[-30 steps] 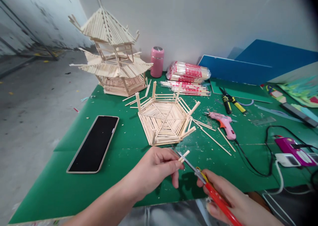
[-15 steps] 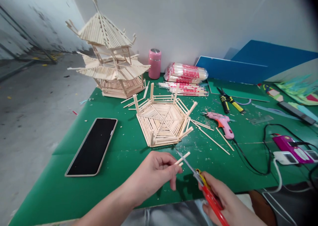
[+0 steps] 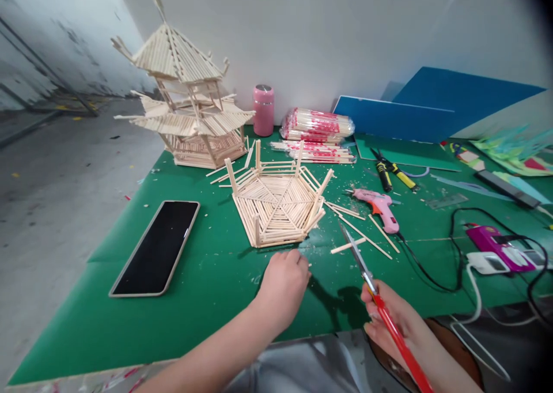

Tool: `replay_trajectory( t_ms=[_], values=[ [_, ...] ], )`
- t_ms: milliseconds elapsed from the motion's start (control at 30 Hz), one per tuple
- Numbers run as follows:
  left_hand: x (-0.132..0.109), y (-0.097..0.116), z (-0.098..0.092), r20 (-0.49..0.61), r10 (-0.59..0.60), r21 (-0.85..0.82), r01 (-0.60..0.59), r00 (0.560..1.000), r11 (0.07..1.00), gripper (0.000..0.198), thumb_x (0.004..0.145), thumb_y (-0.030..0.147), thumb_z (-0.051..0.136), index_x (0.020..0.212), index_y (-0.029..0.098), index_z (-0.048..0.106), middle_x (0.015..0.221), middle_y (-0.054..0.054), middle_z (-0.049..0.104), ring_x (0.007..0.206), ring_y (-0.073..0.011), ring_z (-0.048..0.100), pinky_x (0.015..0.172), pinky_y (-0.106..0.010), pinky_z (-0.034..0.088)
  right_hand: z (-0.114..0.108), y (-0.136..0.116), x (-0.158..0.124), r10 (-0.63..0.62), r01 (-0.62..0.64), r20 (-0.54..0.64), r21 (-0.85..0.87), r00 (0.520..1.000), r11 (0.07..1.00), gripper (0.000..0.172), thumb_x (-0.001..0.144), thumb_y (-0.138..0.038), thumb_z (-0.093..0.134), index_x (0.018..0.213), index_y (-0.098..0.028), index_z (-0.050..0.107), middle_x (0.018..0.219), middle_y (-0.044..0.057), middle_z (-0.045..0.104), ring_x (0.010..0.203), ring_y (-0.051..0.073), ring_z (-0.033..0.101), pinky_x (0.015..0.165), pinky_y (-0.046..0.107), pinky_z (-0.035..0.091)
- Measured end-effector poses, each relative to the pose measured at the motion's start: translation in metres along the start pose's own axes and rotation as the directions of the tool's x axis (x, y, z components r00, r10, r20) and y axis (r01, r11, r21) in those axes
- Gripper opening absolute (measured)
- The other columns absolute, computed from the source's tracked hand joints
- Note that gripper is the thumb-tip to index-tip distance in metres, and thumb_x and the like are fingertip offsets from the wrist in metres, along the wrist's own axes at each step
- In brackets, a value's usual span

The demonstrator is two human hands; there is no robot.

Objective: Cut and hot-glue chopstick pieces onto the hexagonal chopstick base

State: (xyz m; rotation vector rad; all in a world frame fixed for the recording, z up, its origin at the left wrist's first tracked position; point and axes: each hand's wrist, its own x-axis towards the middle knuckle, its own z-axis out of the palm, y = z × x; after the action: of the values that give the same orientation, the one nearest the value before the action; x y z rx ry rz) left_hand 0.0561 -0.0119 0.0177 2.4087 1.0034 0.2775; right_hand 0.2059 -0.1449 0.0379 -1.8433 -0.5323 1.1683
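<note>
My left hand (image 3: 285, 286) is closed and turned knuckles up, just in front of the hexagonal stick base (image 3: 280, 203). A tiny pale stick end shows by its fingers, but what they hold is hidden. My right hand (image 3: 395, 312) grips red-handled shears (image 3: 391, 321), their narrow metal blades pointing up and away over the table. A short wooden stick (image 3: 348, 245) lies on the table to the left of the blade tip and partly behind it. The base has a woven-looking floor of sticks, low rails and upright posts at its corners.
A stick pagoda (image 3: 190, 105) stands at the back left, with a phone (image 3: 155, 249) in front. Behind are a pink flask (image 3: 263, 109) and bagged sticks (image 3: 317, 125). To the right lie a pink glue gun (image 3: 378, 207), yellow-black pliers (image 3: 393, 174) and a corded purple power strip (image 3: 496, 246).
My left hand has turned over and moved up toward the base; the two short sticks no longer show in it. A stick now lies farther right. The shears have moved right.
</note>
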Motion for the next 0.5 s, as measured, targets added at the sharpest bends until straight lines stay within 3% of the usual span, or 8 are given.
replay_trajectory(
  t_ms=[133, 200, 267, 367, 500],
  values=[
    [-0.021, 0.002, -0.019, -0.094, -0.029, -0.028, 0.026, 0.995, 0.999, 0.022, 0.085, 0.022, 0.043, 0.092, 0.013, 0.062, 0.086, -0.012, 0.062, 0.079, -0.0230, 0.058, 0.070, -0.033, 0.045, 0.001, 0.001, -0.010, -0.032, 0.032, -0.009, -0.009, 0.999, 0.999, 0.049, 0.059, -0.039, 0.070, 0.102, -0.024, 0.054, 0.083, 0.001, 0.061, 0.071, 0.014, 0.058, 0.068, 0.022, 0.050],
    [-0.039, 0.007, -0.030, -0.271, -0.068, -0.224, 0.006, 0.960, 0.975, 0.021, 0.086, 0.023, 0.045, 0.091, 0.014, 0.063, 0.085, -0.010, 0.063, 0.079, -0.0196, 0.059, 0.070, -0.027, 0.045, 0.004, 0.001, -0.016, -0.078, 0.084, 0.078, -0.073, 0.994, 0.994, 0.043, 0.060, -0.035, 0.069, 0.099, -0.023, 0.055, 0.075, 0.001, 0.061, 0.067, 0.015, 0.058, 0.062, 0.022, 0.051],
    [-0.057, 0.015, -0.035, -0.342, -0.092, -0.345, -0.034, 0.935, 0.938, 0.018, 0.085, 0.020, 0.046, 0.091, 0.016, 0.062, 0.088, -0.008, 0.064, 0.082, -0.0183, 0.059, 0.072, -0.024, 0.044, 0.009, 0.001, -0.023, -0.147, 0.176, 0.180, -0.154, 0.973, 0.972, 0.032, 0.062, -0.032, 0.065, 0.091, -0.022, 0.056, 0.069, 0.000, 0.061, 0.064, 0.016, 0.058, 0.058, 0.022, 0.050],
    [-0.080, 0.025, -0.032, -0.349, -0.106, -0.426, -0.057, 0.931, 0.903, 0.016, 0.083, 0.018, 0.048, 0.091, 0.019, 0.062, 0.089, -0.007, 0.065, 0.082, -0.0182, 0.060, 0.073, -0.024, 0.044, 0.018, 0.006, -0.036, -0.245, 0.316, 0.271, -0.264, 0.931, 0.911, 0.022, 0.064, -0.028, 0.060, 0.085, -0.022, 0.057, 0.065, 0.001, 0.061, 0.061, 0.017, 0.058, 0.056, 0.021, 0.049],
    [-0.100, 0.030, -0.020, -0.342, -0.117, -0.431, -0.045, 0.933, 0.901, 0.012, 0.082, 0.016, 0.048, 0.074, 0.019, 0.057, 0.073, -0.005, 0.064, 0.067, -0.0156, 0.058, 0.060, -0.022, 0.042, 0.029, 0.021, -0.055, -0.294, 0.380, 0.282, -0.335, 0.913, 0.862, 0.025, 0.061, -0.025, 0.059, 0.086, -0.022, 0.058, 0.064, 0.000, 0.063, 0.057, 0.016, 0.058, 0.051, 0.020, 0.047]
  ],
)
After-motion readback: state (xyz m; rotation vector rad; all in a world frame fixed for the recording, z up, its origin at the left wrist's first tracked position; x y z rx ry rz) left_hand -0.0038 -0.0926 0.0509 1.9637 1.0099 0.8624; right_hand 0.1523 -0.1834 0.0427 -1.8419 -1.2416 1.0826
